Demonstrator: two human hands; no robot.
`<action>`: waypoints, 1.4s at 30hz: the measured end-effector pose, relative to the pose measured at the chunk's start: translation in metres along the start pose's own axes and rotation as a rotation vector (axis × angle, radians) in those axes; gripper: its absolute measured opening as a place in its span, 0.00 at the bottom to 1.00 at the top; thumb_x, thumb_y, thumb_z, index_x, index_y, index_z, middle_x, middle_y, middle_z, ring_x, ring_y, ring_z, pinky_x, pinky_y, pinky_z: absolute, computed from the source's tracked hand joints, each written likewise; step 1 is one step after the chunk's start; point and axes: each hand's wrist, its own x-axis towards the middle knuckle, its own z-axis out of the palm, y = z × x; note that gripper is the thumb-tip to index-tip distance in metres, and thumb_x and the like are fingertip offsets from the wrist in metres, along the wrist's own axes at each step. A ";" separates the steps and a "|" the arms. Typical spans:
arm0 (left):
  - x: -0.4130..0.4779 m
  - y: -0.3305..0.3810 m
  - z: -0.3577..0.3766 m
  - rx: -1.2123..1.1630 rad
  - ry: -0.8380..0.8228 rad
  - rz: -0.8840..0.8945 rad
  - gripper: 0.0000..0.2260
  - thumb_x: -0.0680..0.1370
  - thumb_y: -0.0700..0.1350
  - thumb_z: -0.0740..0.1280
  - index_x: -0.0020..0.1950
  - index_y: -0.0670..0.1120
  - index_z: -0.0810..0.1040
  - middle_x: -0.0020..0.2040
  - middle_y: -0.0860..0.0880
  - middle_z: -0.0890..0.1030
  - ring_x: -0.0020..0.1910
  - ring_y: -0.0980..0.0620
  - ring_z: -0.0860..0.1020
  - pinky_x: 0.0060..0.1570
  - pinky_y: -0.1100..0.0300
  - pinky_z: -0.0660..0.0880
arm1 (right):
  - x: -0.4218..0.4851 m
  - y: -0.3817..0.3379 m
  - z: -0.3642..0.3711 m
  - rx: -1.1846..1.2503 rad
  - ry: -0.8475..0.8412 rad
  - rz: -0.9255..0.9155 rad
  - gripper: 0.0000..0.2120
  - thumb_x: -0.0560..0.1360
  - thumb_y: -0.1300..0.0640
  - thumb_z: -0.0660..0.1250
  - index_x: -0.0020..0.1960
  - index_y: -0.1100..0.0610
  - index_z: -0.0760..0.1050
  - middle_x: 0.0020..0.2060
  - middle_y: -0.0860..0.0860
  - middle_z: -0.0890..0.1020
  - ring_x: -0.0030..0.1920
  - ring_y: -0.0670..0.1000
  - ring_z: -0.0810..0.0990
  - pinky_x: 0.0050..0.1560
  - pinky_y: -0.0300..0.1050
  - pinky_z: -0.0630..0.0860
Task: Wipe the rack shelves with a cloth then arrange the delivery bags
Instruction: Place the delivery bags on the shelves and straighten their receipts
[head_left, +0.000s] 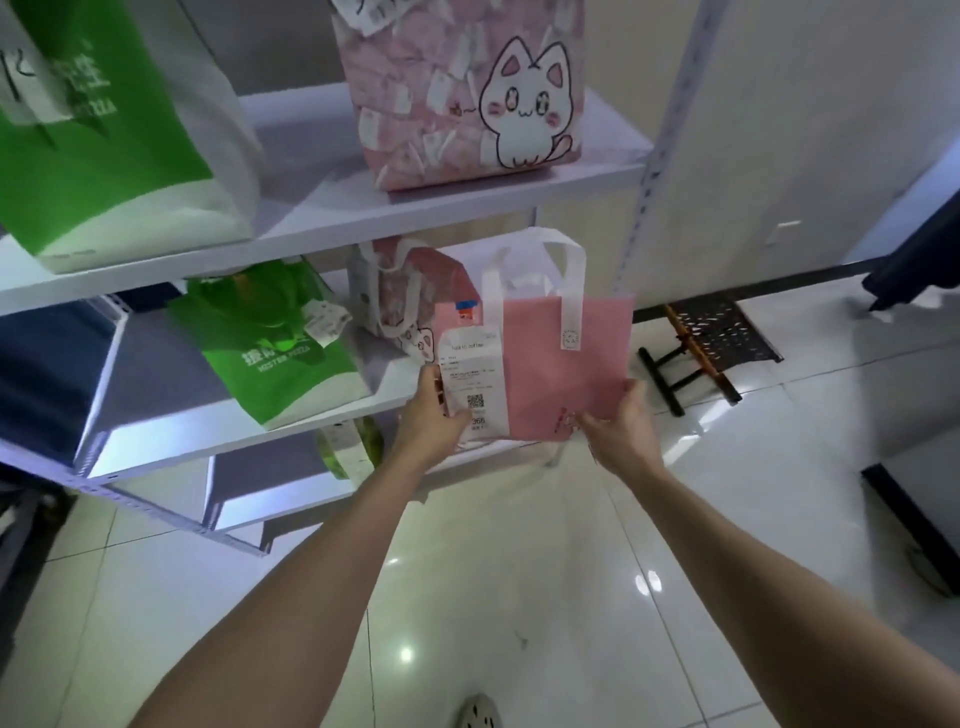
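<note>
I hold a small pink delivery bag (561, 364) with white handles and a white receipt stuck on its front. My left hand (434, 421) grips its lower left corner by the receipt. My right hand (618, 426) grips its lower right corner. The bag hangs upright at the right front edge of the middle shelf (208, 415) of the white rack. On that shelf stand a green bag (280, 353) and, behind the pink bag, a pink cat-print bag (400, 296). The upper shelf (311, 208) carries a big green-and-white bag (104, 130) and a large pink cat bag (467, 93). No cloth is visible.
A lower shelf (260, 467) holds a green-white item (348, 447). The rack's right post (660, 140) stands by a white wall. A black folding stool (706, 348) lies on the glossy tiled floor to the right. A dark object (909, 530) sits at far right. My shoe (478, 712) shows below.
</note>
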 end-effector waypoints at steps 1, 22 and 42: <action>0.011 0.005 0.004 0.008 -0.002 -0.004 0.23 0.80 0.40 0.73 0.69 0.53 0.67 0.70 0.51 0.82 0.69 0.46 0.80 0.70 0.41 0.77 | 0.012 0.001 0.000 0.005 0.014 -0.010 0.28 0.73 0.55 0.76 0.62 0.47 0.60 0.58 0.48 0.75 0.60 0.56 0.79 0.63 0.59 0.79; 0.083 -0.043 -0.014 -0.044 0.279 -0.280 0.27 0.76 0.38 0.73 0.64 0.61 0.65 0.59 0.58 0.81 0.56 0.52 0.80 0.48 0.60 0.75 | 0.132 -0.022 0.103 -0.005 -0.375 -0.161 0.28 0.72 0.55 0.76 0.64 0.55 0.63 0.57 0.51 0.78 0.53 0.52 0.78 0.39 0.34 0.70; 0.150 -0.013 0.073 -0.084 0.176 -0.121 0.27 0.77 0.35 0.72 0.68 0.57 0.68 0.70 0.54 0.81 0.65 0.51 0.80 0.68 0.47 0.80 | 0.236 0.014 0.065 -0.092 -0.160 -0.152 0.41 0.67 0.55 0.78 0.73 0.58 0.60 0.57 0.48 0.70 0.56 0.51 0.72 0.53 0.43 0.73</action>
